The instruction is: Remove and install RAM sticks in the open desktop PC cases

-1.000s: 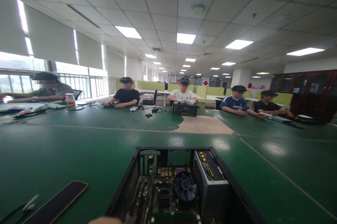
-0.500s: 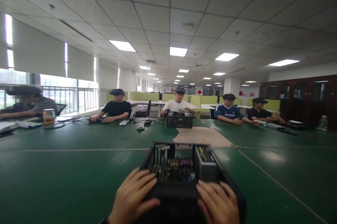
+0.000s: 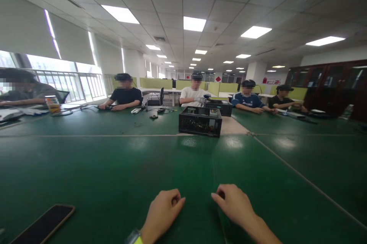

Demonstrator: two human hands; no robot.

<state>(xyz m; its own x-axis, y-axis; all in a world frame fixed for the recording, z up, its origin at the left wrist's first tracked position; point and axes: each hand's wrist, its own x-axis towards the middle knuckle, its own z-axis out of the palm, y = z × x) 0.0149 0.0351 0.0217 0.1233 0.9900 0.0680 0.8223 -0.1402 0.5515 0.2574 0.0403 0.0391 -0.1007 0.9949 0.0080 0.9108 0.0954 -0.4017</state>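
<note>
My left hand [image 3: 164, 213] is above the green table [image 3: 114, 167], its fingers curled in toward the thumb with nothing in them. Facing it, my right hand [image 3: 236, 204] is curled the same way, also holding nothing. Across the table stands a black computer case [image 3: 199, 125], its top uncovered and parts showing inside. Both hands are well apart from it. Just behind it and to the right is a second black computer case [image 3: 226, 109], partly hidden by the first.
A smartphone [image 3: 43, 225] lies at the near left. A person in white [image 3: 190, 93], wearing gloves, sits behind the cases. Other people sit along the far side. An orange-labelled can [image 3: 53, 104] and cables are at the far left, with a plastic bottle [image 3: 348, 111] at the far right.
The computer case has gone from under my hands to the far side of the table, near the second case. My hands have let go of it, come back and curled. The view has tilted down.
</note>
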